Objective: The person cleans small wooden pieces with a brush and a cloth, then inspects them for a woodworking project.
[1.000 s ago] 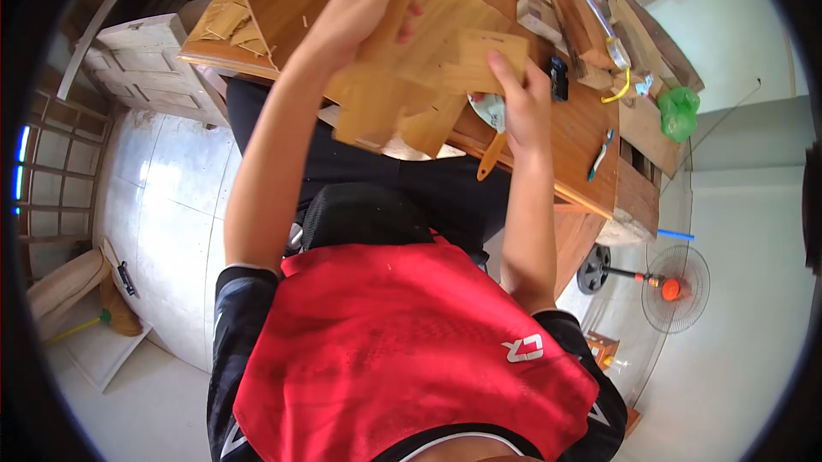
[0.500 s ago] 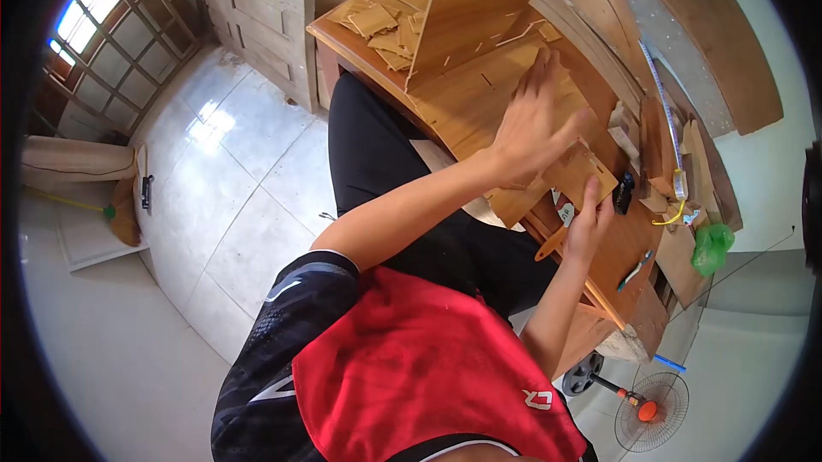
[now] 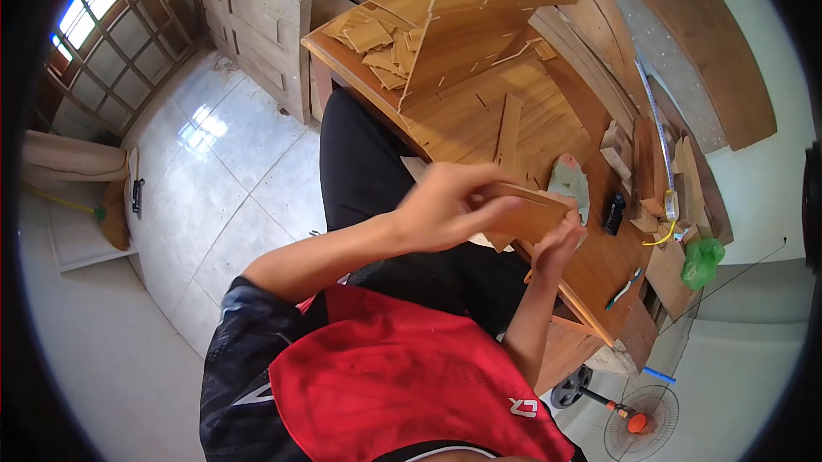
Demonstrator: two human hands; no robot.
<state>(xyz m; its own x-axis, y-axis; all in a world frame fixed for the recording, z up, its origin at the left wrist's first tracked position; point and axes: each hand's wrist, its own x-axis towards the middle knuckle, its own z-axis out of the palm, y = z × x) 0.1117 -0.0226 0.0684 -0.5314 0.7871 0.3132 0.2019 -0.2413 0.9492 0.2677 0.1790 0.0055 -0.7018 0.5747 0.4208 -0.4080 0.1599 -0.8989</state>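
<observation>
A small flat brown wood piece [image 3: 533,214] is held tilted between my two hands, above the near side of the wooden work surface. My left hand [image 3: 449,209] is closed around its left part, with fingers over the top edge and the thumb in front. At the piece's right end, my right hand [image 3: 558,244] grips it with bent fingers. Just behind the hands lie a narrow wood strip [image 3: 509,132] and a pale, irregular patch of material [image 3: 568,184]. A large thin panel [image 3: 479,29] with small light slivers on it stands tilted farther back.
Small wood pieces [image 3: 377,38] are piled at the back left. On the right are a black object [image 3: 614,214], a toothbrush-like tool [image 3: 623,288], a measuring tape [image 3: 671,203], a green plastic bag [image 3: 703,262] and wood blocks [image 3: 616,149]. A fan [image 3: 640,423] stands below right.
My left hand has come down and left from over the work surface and taken hold of the wood piece. My right hand has moved slightly down-left with it, uncovering the strip and pale patch.
</observation>
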